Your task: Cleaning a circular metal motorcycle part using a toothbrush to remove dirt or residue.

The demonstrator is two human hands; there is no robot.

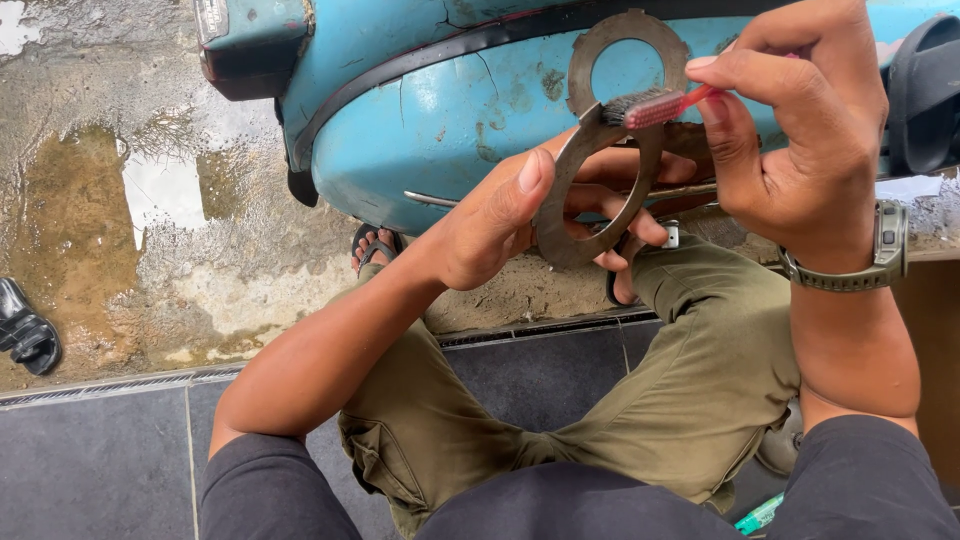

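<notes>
- The left hand (500, 225) is closed around a flat, rusty metal ring plate (590, 190), thumb pressed on its near face and fingers curled behind its lower rim.
- The plate stands tilted on edge, its long axis running from lower left by the left palm up to the right, towards the other hand.
- The right hand (800, 140) pinches the red handle of a toothbrush (660, 105); its bristles rest on the plate's upper rim.
- A second notched ring (625, 55) shows just above the brush; it may be lying against the blue scooter body (440, 110), though the view does not settle that.
- Wet ground (150, 200) lies beyond the left forearm.
</notes>
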